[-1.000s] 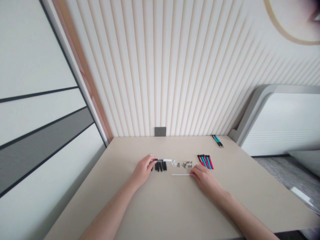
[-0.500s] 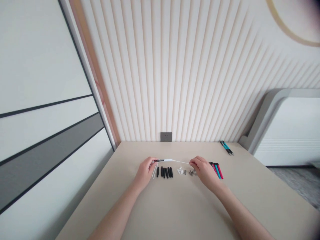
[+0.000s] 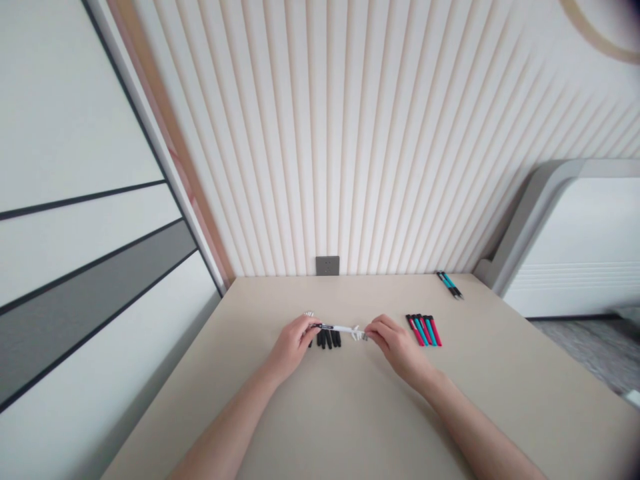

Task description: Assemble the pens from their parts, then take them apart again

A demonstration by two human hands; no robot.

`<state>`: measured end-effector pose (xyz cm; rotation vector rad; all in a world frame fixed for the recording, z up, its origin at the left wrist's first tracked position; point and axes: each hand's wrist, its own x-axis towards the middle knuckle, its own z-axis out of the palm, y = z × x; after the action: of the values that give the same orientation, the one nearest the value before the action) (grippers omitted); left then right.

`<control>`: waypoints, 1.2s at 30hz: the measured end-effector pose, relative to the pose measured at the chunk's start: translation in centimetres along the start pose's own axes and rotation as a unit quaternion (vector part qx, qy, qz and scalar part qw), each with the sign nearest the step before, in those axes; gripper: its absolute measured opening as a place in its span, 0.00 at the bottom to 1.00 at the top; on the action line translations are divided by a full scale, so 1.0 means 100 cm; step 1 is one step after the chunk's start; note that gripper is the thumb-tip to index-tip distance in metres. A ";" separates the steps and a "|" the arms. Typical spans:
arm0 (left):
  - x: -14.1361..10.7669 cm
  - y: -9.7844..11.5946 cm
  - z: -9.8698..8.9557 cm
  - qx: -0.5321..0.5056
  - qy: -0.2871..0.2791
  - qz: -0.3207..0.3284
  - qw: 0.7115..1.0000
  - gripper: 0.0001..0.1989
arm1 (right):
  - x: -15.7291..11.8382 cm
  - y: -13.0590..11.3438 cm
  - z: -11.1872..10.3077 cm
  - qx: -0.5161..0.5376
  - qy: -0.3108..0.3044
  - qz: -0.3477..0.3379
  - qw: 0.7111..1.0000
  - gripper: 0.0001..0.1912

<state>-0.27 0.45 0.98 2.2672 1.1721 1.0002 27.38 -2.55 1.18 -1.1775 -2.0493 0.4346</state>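
My left hand (image 3: 294, 341) is closed, pinching the left end of a slim black-and-white pen part (image 3: 326, 327) held level above the table. From its right side a thin white refill (image 3: 350, 330) runs to my right hand (image 3: 395, 343), whose fingertips pinch the far end. Below the pen part lies a row of several black pen grips (image 3: 329, 339). Small white pieces (image 3: 357, 333) lie near my right fingertips. Ends of thin white rods (image 3: 309, 313) show behind my left hand, which hides the rest. Whatever small parts are under my right hand are hidden.
Several red and teal pen barrels (image 3: 424, 330) lie side by side right of my right hand. Two teal-and-black pens (image 3: 450, 285) rest at the table's far right corner. A ribbed wall with a dark socket (image 3: 327, 266) borders the table's (image 3: 310, 420) back edge.
My right hand has moved left, towards my left hand, and the length of thin refill showing between them is shorter. The coloured barrels are now uncovered. The camera view has shifted slightly.
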 end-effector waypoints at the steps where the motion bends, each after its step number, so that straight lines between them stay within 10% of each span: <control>1: 0.000 0.001 0.000 -0.003 -0.002 -0.005 1.000 0.09 | 0.000 0.000 0.000 0.022 0.006 -0.001 1.000 0.12; 21: -0.001 0.014 0.007 -0.064 -0.029 -0.039 0.997 0.10 | -0.004 0.001 0.017 0.203 0.082 0.151 0.964 0.12; 36: 0.000 0.010 0.007 -0.035 0.015 -0.045 0.998 0.10 | -0.005 -0.002 0.016 0.328 0.049 0.142 0.933 0.19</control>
<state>0.81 -0.17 1.10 2.1327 1.2225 1.0281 26.23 -3.01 -0.04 -1.0378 -1.4595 1.0799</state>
